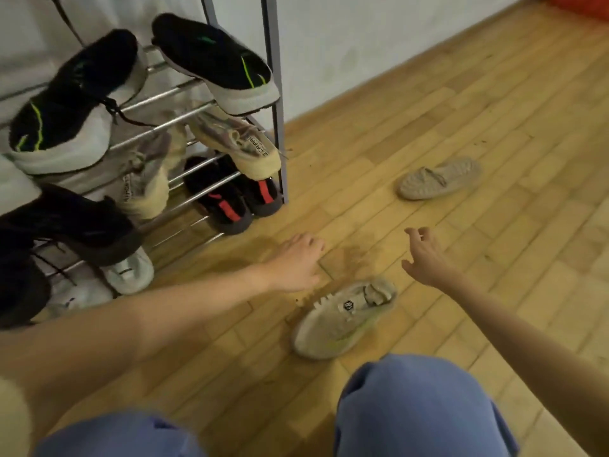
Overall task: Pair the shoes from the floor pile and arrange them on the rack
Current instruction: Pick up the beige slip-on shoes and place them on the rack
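two knees in blue trousers (418, 410) fill the bottom of the view, bent over a wooden floor (494, 127). both bare forearms reach forward from the lower corners. the left hand (296, 263) is stretched out palm down above the boards, its fingers bent loosely at the tips and holding nothing. the right hand (428, 258) is raised a little, wrist cocked, fingers and thumb spread and slightly hooked, also holding nothing.

just in front of the knees, between the two hands and slightly nearer the camera, a beige knit sneaker (346, 319) lies on the floor on its side, opening upward, a small dark label on its tongue. neither hand touches it. a second beige sneaker (440, 178) lies well apart from it, farther out on the floor to the right of the rack (sole pattern facing up, as far as the blur lets one tell).

the metal shoe rack (276, 94) stands at the left against a pale wall. its upper rails carry a pair of black sneakers with grey soles and green stripes (214, 61). the tier below holds tan sneakers with lettering (240, 143). lower down sit black sneakers with red bands (230, 199). at the far left edge more dark and white shoes are visible, blurred.
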A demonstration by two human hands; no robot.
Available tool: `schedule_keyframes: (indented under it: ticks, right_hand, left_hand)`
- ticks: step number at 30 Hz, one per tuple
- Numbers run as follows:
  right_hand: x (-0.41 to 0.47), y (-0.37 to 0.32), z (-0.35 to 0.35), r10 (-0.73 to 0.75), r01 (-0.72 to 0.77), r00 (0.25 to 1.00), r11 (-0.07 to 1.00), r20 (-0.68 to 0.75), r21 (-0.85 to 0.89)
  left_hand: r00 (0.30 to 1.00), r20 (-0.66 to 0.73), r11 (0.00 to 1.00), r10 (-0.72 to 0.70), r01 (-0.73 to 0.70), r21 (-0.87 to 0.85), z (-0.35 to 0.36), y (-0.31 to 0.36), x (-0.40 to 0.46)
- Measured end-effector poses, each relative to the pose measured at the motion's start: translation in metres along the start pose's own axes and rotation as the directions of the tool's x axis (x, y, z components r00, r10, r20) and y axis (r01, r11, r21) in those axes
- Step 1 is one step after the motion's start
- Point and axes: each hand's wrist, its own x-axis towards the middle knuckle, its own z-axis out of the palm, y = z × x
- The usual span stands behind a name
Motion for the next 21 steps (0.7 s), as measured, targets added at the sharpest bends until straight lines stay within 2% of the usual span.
schedule_keyframes:
  ticks: [3, 6, 11, 14, 18, 21]
  right_hand:
    - [0.01, 0.018, 0.018, 0.078, -0.08, 0.994, 0.997, 0.07, 0.015]
    - [0.029, 0.026, 0.027, 0.129, -0.134, 0.987, 0.99, 0.094, 0.049]
    - [0.071, 0.032, 0.038, 0.138, -0.138, 0.988, 0.99, 0.074, -0.008]
    - [0.105, 0.036, 0.035, 0.117, -0.115, 0.992, 0.992, 0.038, -0.057]
    - [0.152, 0.04, 0.017, 0.123, -0.123, 0.992, 0.985, -0.007, -0.118]
    - [0.177, 0.045, 0.008, 0.069, -0.08, 0.996, 0.963, -0.053, -0.257]
  left_hand:
    - [0.972, 0.229, 0.999, -0.047, 0.046, 0.011, 0.041, 0.005, 0.014]
    - [0.94, 0.334, 0.994, -0.066, 0.09, -0.058, 0.064, 0.011, 0.028]
    - [0.953, 0.29, 0.947, -0.088, 0.17, -0.271, 0.098, 0.028, 0.048]
    - [0.97, 0.218, 0.94, -0.107, 0.17, -0.295, 0.114, 0.027, 0.057]
    - [0.976, 0.216, 0.957, -0.012, 0.074, -0.281, 0.119, 0.019, 0.062]
    - [0.978, 0.187, 0.971, 0.089, -0.044, -0.236, 0.105, 0.012, 0.064]
